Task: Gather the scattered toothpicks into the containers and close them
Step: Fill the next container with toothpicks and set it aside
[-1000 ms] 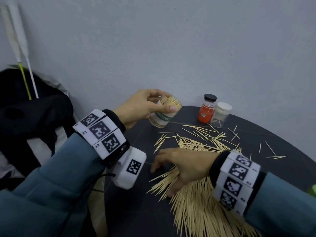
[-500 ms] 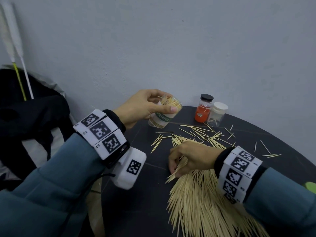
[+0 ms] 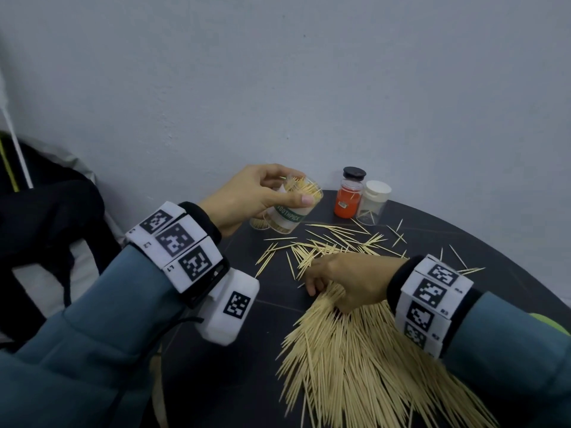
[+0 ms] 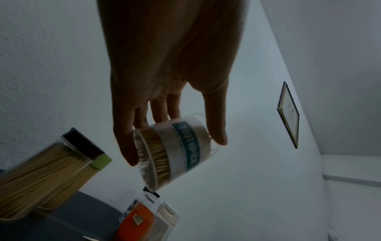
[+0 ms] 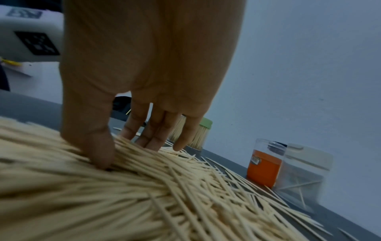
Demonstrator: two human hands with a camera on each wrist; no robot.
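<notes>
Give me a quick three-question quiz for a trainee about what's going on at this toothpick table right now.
1. True or false: the left hand holds the open labelled tub off the table.
2. The right hand rests on: A) the orange jar; B) the toothpick pile; C) the white-lidded jar.
3. Fill in: the orange jar's lid is coloured ____.

Key
1. True: the fingers curl round the tub, which is tilted and part full of toothpicks.
2. B: the thumb and fingertips press into the pile.
3. Black.
</notes>
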